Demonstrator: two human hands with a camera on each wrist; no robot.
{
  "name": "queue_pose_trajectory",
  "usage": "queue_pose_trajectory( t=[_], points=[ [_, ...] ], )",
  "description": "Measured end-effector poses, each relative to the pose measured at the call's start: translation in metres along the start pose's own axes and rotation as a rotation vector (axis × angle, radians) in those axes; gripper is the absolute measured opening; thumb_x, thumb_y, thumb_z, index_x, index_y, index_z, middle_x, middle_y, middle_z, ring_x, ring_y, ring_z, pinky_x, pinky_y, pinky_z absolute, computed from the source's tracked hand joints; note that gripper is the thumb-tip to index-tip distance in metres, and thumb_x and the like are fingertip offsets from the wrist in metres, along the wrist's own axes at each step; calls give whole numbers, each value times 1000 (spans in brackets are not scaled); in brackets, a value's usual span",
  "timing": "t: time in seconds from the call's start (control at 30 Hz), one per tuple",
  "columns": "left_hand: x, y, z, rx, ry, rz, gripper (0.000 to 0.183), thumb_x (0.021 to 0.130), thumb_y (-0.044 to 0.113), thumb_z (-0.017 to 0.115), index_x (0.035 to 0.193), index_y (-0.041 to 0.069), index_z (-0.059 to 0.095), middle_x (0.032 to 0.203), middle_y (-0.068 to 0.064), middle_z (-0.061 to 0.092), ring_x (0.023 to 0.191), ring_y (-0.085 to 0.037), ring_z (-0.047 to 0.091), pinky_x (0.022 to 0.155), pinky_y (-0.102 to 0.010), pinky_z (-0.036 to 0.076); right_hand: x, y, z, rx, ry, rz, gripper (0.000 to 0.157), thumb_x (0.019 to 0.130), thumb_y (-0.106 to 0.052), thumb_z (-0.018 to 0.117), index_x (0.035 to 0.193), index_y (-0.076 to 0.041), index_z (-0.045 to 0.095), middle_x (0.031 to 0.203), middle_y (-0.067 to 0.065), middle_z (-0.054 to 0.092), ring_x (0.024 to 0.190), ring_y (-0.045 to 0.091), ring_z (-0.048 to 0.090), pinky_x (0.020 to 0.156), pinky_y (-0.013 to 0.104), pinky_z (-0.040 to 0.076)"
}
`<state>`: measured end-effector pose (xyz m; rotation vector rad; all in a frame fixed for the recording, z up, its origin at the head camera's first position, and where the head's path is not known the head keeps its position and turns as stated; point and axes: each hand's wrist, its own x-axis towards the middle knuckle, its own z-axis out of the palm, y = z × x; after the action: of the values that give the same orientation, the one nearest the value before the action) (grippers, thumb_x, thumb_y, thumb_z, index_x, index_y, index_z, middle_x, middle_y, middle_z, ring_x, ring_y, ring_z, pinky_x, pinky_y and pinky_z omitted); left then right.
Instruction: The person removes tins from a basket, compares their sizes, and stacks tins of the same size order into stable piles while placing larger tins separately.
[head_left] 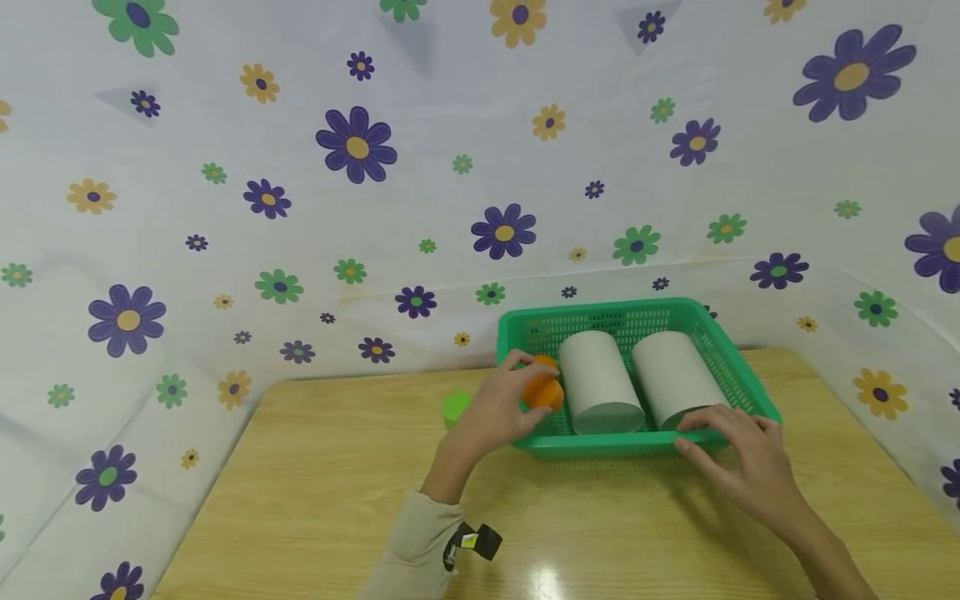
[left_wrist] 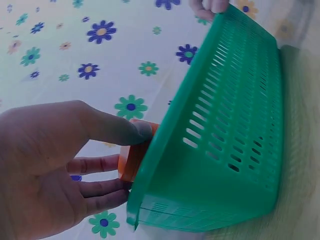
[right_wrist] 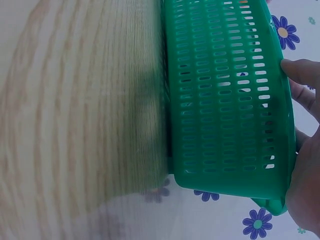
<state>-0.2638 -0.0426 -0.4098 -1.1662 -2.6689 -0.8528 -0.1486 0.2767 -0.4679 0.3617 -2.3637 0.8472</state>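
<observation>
My left hand holds an orange round piece between thumb and fingers, at the left end of a green plastic basket. More orange shows just behind that piece; whether it is a second one I cannot tell. In the left wrist view the thumb lies on the orange piece, beside the basket's rim. My right hand grips the front rim near the right corner, thumb outside and fingers over the edge. Two white cylinders lie side by side in the basket.
A small light-green round piece sits on the wooden table, left of the basket and partly behind my left hand. A white flower-patterned cloth hangs behind the table and along its sides.
</observation>
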Motion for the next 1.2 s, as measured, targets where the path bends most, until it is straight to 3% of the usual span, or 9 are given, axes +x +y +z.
queue_pose_trajectory(
  t=[0.37, 0.63, 0.8, 1.07, 1.2],
  points=[
    [-25, -4, -3, -190, 148, 24, 45, 90, 11, 80, 132, 11, 67, 127, -8, 54, 111, -22, 56, 98, -38, 53, 1, -2, -1, -1, -3, 6, 33, 79, -7, 86, 99, -27, 69, 98, -12, 67, 101, -1, 51, 84, 49, 25],
    [-40, -19, -6, -417, 203, -36, 44, 91, 11, 79, 133, 10, 67, 128, -4, 54, 116, -20, 56, 101, -43, 53, 0, -3, -1, -13, -3, 7, 32, 79, -8, 86, 99, -27, 69, 98, -11, 67, 101, 0, 51, 84, 50, 25],
    [-46, -25, -13, -449, 255, -61, 44, 92, 14, 79, 134, 13, 67, 138, -4, 54, 124, -21, 55, 100, -45, 53, 2, -3, -1, -8, -7, -3, 34, 78, -7, 86, 99, -27, 69, 99, -12, 67, 102, 0, 52, 83, 50, 25],
    [-52, -33, -20, -545, 314, -53, 43, 93, 8, 76, 134, 4, 66, 138, -11, 55, 123, -28, 58, 104, -52, 51, 1, -2, 0, -8, -6, -3, 35, 77, -6, 87, 99, -27, 69, 99, -12, 68, 101, -1, 52, 83, 50, 25],
    [-53, -38, -23, -570, 338, -52, 43, 93, 8, 77, 135, 6, 66, 136, -8, 58, 124, -26, 57, 106, -51, 49, 1, -2, 0, -3, -4, -4, 35, 77, -5, 86, 99, -26, 70, 99, -12, 68, 102, -2, 52, 83, 50, 25]
  ],
)
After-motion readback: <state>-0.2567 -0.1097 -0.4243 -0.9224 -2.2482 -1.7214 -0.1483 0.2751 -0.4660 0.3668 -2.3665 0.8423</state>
